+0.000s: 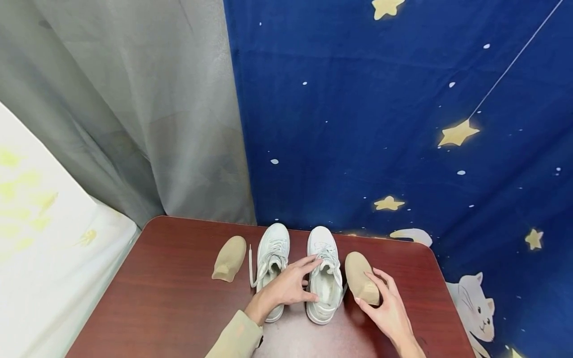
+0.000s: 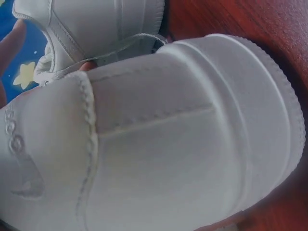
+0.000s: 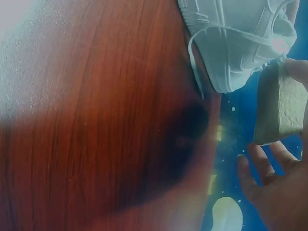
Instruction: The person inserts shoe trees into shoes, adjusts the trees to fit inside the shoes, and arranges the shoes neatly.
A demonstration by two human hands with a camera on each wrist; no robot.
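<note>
Two white lace-up sneakers stand side by side, toes toward the curtain: a left sneaker [image 1: 274,243] and a right sneaker [image 1: 321,241]. My left hand [image 1: 291,284] reaches across the left one, its spread fingers and thumb at the opening of the right one. The left wrist view is filled by a white sneaker heel [image 2: 159,154]. My right hand [image 1: 389,311] holds a beige, toe-shaped shoe insert [image 1: 356,271] at its blunt end, thumb on one side and fingers on the other. A matching shoe insert [image 1: 230,258] lies left of the sneakers.
The reddish-brown table [image 1: 170,298] has its far edge against a grey curtain [image 1: 197,124] and a blue star-patterned curtain [image 1: 335,124]. A loose white shoelace [image 1: 251,268] trails beside the left sneaker. White cloth [image 1: 58,248] hangs at the left.
</note>
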